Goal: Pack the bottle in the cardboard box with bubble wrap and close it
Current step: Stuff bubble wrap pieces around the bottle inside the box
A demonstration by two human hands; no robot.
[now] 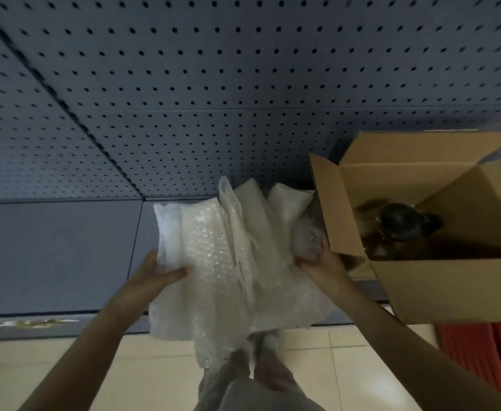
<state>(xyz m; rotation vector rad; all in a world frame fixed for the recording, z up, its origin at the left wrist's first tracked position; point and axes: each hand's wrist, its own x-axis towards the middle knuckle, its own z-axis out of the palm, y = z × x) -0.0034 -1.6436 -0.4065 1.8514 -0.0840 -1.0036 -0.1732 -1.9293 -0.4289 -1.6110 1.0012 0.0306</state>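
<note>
Bubble wrap (228,262): gripped at both edges by left hand (157,274) and right hand (317,264), just beside open box (439,280) holding bottle (403,223); no legible writing.

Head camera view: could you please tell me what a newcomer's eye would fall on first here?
A big crumpled sheet of bubble wrap fills the centre, gripped at its edges by the left hand and right hand. To the right, an open cardboard box sits on the grey shelf, with a dark bottle already inside.
</note>
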